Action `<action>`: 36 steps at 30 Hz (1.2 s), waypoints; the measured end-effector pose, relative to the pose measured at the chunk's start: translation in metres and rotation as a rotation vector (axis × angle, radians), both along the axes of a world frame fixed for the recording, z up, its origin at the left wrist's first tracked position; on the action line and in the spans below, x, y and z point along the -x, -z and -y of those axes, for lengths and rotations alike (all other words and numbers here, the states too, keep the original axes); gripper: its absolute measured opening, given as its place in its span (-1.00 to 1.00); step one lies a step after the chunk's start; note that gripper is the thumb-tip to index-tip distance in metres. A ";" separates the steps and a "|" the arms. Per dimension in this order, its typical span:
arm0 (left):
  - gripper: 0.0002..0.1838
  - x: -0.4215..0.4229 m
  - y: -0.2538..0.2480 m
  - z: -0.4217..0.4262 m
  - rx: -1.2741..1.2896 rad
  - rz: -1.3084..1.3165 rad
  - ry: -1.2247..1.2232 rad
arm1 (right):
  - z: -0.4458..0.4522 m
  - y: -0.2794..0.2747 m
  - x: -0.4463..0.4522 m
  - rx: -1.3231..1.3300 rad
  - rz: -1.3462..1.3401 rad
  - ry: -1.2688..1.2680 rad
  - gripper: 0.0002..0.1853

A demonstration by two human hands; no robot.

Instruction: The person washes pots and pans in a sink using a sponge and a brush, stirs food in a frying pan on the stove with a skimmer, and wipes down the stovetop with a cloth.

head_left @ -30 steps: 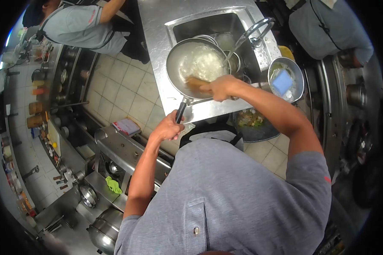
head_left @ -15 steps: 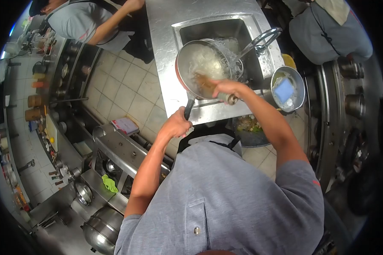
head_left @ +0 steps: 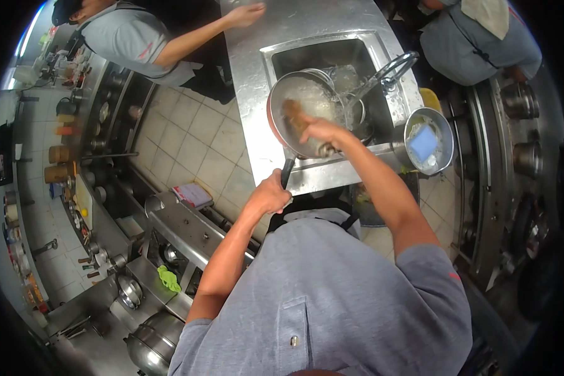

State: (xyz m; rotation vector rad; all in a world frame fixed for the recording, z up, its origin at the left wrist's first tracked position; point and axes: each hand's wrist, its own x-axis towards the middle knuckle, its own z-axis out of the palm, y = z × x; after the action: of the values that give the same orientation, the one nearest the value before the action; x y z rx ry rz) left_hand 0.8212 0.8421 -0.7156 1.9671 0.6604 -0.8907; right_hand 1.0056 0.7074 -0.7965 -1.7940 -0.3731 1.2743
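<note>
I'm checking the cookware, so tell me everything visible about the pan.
The pan is round and metal-looking, with a greyish interior, reddish outside and a black handle at the near side. It is over the sink, whitish water inside, near the faucet. The left hand grips the handle; the right hand holds a blurred brown tool inside the pan. Its tilt is unclear.

The sink [head_left: 294,57] is set into the table [head_left: 250,62]. Over the sink's near left part is the pan [head_left: 319,100], its handle [head_left: 287,172] towards the table's near left corner, in the left hand [head_left: 271,194]. Over the pan is the right hand [head_left: 323,131] with the brush [head_left: 293,113]. By the right edge stands the faucet [head_left: 373,79]; beside the near right corner, a pot [head_left: 430,114] (sponge [head_left: 424,144] inside).
</note>
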 end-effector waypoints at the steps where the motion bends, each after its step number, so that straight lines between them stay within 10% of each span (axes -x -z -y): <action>1: -0.61 -0.004 0.001 0.002 0.002 0.013 0.001 | 0.002 -0.001 -0.012 0.001 -0.125 0.155 0.10; 8: -0.56 0.002 0.002 -0.003 -0.009 -0.011 0.050 | 0.001 -0.008 -0.015 -0.078 -0.222 -0.028 0.07; 11: -0.55 -0.003 0.004 -0.004 0.029 -0.013 0.038 | -0.002 -0.002 -0.035 -0.180 -0.616 0.469 0.05; 16: -0.55 -0.001 0.001 -0.003 0.057 -0.018 0.038 | -0.001 -0.031 -0.003 -0.266 -0.421 0.113 0.07; 18: -0.56 -0.001 0.004 -0.001 0.043 -0.024 0.036 | -0.004 -0.017 -0.024 -0.365 -0.521 0.666 0.05; 20: -0.56 -0.002 0.006 0.002 0.030 -0.009 0.041 | -0.006 -0.014 -0.017 -0.305 -0.581 0.670 0.06; 26: -0.49 -0.004 0.002 -0.008 0.087 -0.014 0.042 | 0.065 0.025 -0.017 0.362 0.317 -0.771 -0.05; 32: -0.52 -0.016 0.001 -0.013 0.095 -0.023 0.028 | 0.008 0.045 -0.023 0.656 0.744 -0.276 -0.04; 36: -0.56 -0.019 0.005 -0.011 0.051 -0.037 0.063 | 0.000 -0.025 -0.007 0.278 0.442 -0.318 0.05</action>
State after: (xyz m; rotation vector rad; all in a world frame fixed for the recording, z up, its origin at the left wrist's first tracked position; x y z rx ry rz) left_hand 0.8398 0.8534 -0.7211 1.9389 0.5937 -0.9752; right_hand 1.0125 0.7072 -0.7712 -2.3301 -0.7844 1.1724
